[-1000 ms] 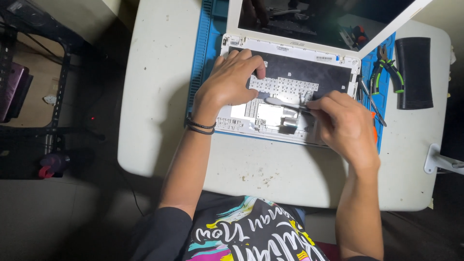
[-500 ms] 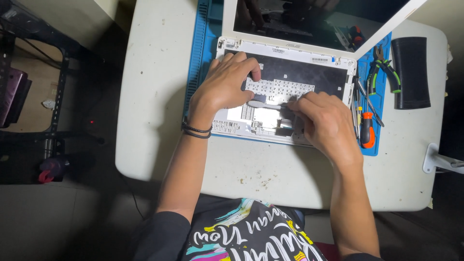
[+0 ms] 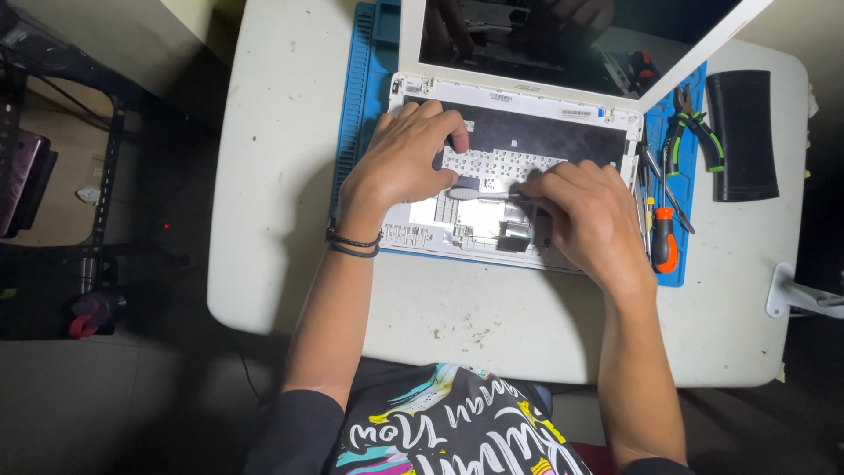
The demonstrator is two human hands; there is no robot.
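Resting on the partly lifted white keyboard panel (image 3: 501, 167) of an opened white laptop base (image 3: 514, 189), the left hand (image 3: 404, 163) lies palm down, fingers curled over the panel's upper left edge and pressing on it; whether anything is pinched underneath cannot be told. Right hand (image 3: 585, 215) sits just beside it on the lower right of the base, fingers bunched together around a thin dark tool (image 3: 492, 192) whose shaft lies roughly level and runs leftward toward the left thumb; the tool's tip appears to meet the keyboard panel near the middle of the base, though the contact point is partly hidden. Two dark bands (image 3: 353, 244) circle the left wrist.

Laptop base lies on a blue ribbed work mat (image 3: 360, 97), which in turn lies on a pale rounded table (image 3: 281, 176). The white-framed dark screen (image 3: 571, 40) is tilted back, away from the person. To the right of the base, on the mat: an orange-and-black-handled screwdriver (image 3: 663, 242), slim metal picks (image 3: 655, 180), and green-and-black-handled pliers (image 3: 690, 127). A black curved pad (image 3: 743, 136) lies on the table, further right, apart from the mat.
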